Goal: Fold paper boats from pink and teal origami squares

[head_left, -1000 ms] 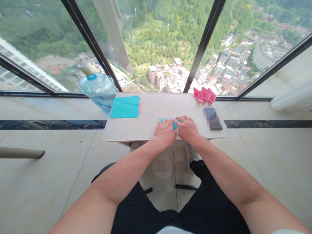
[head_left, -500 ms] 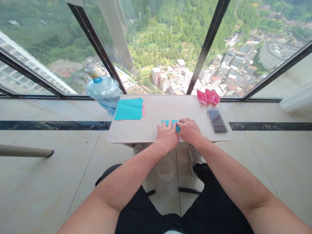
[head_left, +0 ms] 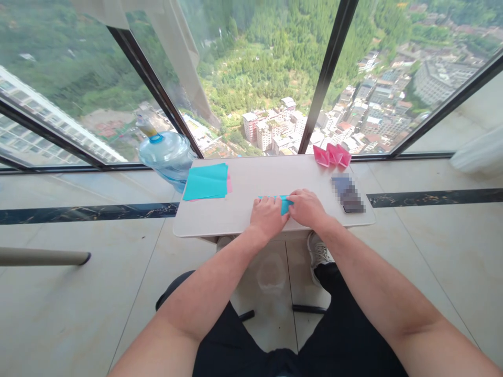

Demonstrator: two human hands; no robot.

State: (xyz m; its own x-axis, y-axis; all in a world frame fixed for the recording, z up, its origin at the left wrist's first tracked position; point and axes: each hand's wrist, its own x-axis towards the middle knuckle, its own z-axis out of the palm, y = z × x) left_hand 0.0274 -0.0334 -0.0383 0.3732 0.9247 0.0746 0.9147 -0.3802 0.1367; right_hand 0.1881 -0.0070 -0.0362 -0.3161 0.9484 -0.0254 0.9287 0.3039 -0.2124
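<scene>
A folded sheet of blue paper (head_left: 285, 204) lies on the small white table (head_left: 243, 180), partly hidden under both hands. My left hand (head_left: 269, 213) holds it down, with the fingers close together over its left part. My right hand (head_left: 308, 208) is closed on its right end, the thumb and fingers pinching the edge. The two hands are close together near the front of the table.
A stack of blue sheets (head_left: 206, 181) with pink ones beneath lies at the table's left. Folded pink paper shapes (head_left: 332, 156) stand at the back right, behind a phone (head_left: 349, 193). A water bottle (head_left: 167, 157) stands left of the table, by the window.
The view has tilted slightly. My right hand has shifted a little on the paper's right end, and my left hand stays on the left part.
</scene>
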